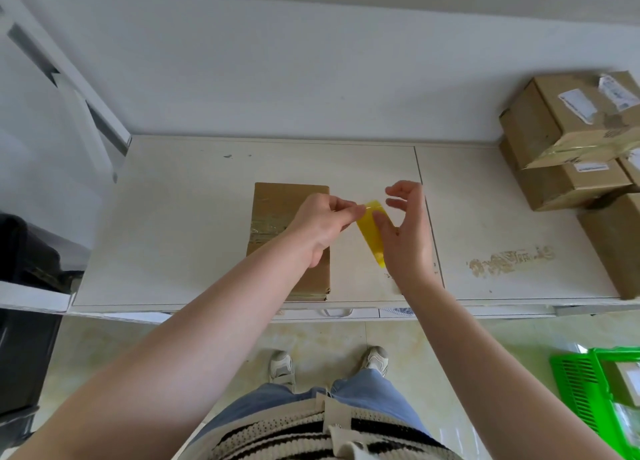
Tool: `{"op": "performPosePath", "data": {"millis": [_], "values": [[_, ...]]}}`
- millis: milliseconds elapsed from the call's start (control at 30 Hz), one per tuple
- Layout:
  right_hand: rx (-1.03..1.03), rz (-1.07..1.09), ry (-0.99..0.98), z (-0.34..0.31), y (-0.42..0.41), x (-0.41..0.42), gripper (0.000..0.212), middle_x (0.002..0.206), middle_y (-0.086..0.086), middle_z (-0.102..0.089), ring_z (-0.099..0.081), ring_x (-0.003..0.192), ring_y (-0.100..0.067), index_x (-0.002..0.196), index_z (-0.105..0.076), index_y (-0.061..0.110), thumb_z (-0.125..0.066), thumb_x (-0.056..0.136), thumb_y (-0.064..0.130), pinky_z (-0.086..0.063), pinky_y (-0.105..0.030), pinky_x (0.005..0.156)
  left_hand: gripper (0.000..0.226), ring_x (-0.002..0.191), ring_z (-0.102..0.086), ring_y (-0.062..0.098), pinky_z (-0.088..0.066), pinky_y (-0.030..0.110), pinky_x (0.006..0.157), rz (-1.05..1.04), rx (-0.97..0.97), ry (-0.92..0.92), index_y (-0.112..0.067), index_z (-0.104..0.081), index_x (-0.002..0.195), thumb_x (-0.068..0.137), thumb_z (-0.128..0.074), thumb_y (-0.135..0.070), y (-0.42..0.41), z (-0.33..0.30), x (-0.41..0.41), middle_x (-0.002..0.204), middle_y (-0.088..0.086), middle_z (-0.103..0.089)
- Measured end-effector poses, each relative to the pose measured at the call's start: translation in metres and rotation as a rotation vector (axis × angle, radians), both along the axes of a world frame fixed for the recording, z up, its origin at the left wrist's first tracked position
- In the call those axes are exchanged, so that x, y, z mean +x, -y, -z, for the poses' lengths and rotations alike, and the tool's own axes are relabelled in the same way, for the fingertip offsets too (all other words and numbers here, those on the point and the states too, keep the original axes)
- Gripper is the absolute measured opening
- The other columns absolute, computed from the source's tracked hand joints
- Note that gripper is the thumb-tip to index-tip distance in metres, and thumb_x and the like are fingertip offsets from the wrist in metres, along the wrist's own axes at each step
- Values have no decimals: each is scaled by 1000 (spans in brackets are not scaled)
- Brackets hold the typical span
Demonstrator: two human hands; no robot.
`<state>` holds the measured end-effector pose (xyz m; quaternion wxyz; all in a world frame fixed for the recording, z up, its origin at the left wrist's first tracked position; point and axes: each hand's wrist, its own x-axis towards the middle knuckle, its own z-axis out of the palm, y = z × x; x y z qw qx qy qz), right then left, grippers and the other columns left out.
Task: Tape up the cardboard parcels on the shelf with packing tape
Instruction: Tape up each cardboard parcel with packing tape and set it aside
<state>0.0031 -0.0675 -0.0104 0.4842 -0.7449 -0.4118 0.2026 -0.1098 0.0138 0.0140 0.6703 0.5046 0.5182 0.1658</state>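
A flat cardboard parcel (277,210) lies on the white shelf top (180,224), with clear tape across its middle. To its right, a yellow roll of packing tape (371,234) is held above the shelf. My right hand (408,231) holds the roll with the thumb against it and the upper fingers spread. My left hand (323,222) is over the parcel's right edge and pinches the tape's free end at the top of the roll.
A stack of cardboard boxes (568,141) with labels and tape stands at the back right of the shelf. A green plastic basket (588,387) sits on the floor at lower right. A dark bin (24,251) is at the left. The wall rises directly behind the shelf.
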Motion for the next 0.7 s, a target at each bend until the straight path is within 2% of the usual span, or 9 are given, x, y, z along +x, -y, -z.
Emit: {"op": "performPosePath", "data": {"millis": [100, 167, 233, 300, 367, 433, 533, 600, 700], "values": [[25, -46, 67, 3, 1, 3, 25, 112, 10, -55, -57, 104, -3, 100, -59, 30, -60, 94, 6, -49, -26, 75, 9, 106, -63, 21, -46, 38, 104, 19, 44, -4, -12, -68, 87, 89, -73, -19, -1, -1, 0, 102, 6, -69], [36, -45, 62, 4, 0, 4, 16, 107, 10, -57, -57, 97, 1, 93, -66, 22, -63, 92, 6, -46, -22, 74, 12, 102, -62, 16, -46, 29, 91, 37, 116, -28, -12, -68, 92, 89, -73, -22, -5, -2, -2, 103, 3, -69], [17, -47, 33, 3, -1, 4, 12, 103, 10, -57, -56, 92, 3, 87, -67, 19, -66, 90, 7, -41, -15, 70, 13, 88, -59, 3, -42, 17, 74, 70, 285, -89, -13, -68, 94, 91, -71, -25, -7, -2, -4, 96, -4, -67], [-21, -22, -38, 0, -4, 2, 15, 101, 11, -56, -56, 87, 6, 82, -65, 21, -67, 90, 9, -41, -15, 69, 12, 76, -56, -6, -38, 5, 63, 84, 489, -140, -14, -65, 95, 91, -70, -24, -5, -1, -5, 92, -9, -62], [-59, 25, -154, -5, -8, 1, 19, 100, 11, -55, -58, 86, 2, 79, -63, 24, -66, 91, 10, -47, -26, 77, 21, 79, -58, -3, -41, 2, 67, 85, 635, -119, -13, -61, 103, 89, -72, -23, 2, 4, -2, 101, -5, -55], [-101, 60, -259, -6, -13, 3, 19, 104, 4, -58, -64, 92, -16, 79, -64, 24, -65, 91, 10, -53, -41, 82, 33, 90, -62, 7, -45, 6, 71, 82, 717, -112, -15, -55, 114, 88, -73, -23, 9, 8, 2, 111, -3, -48], [-158, 38, -304, -7, -17, 8, 13, 111, -4, -60, -67, 94, -27, 80, -67, 21, -67, 91, 15, -57, -48, 83, 46, 91, -64, 9, -45, 10, 67, 75, 788, -134, -20, -45, 126, 89, -72, -21, 9, 7, 3, 129, 0, -45], [-170, 27, -332, -7, -16, 10, 10, 111, -6, -60, -68, 93, -27, 81, -68, 20, -70, 90, 17, -58, -52, 82, 35, 88, -66, 8, -46, 10, 69, 129, 845, -169, -21, -51, 120, 90, -71, -19, 3, 8, 1, 139, 3, -43], [-171, 26, -345, -8, -15, 11, 9, 112, -7, -60, -68, 93, -28, 81, -69, 19, -70, 90, 17, -58, -53, 80, 10, 88, -62, 3, -48, 15, 80, 201, 849, -196, -22, -63, 98, 91, -70, -23, -5, 10, -2, 149, 2, -38]]}}
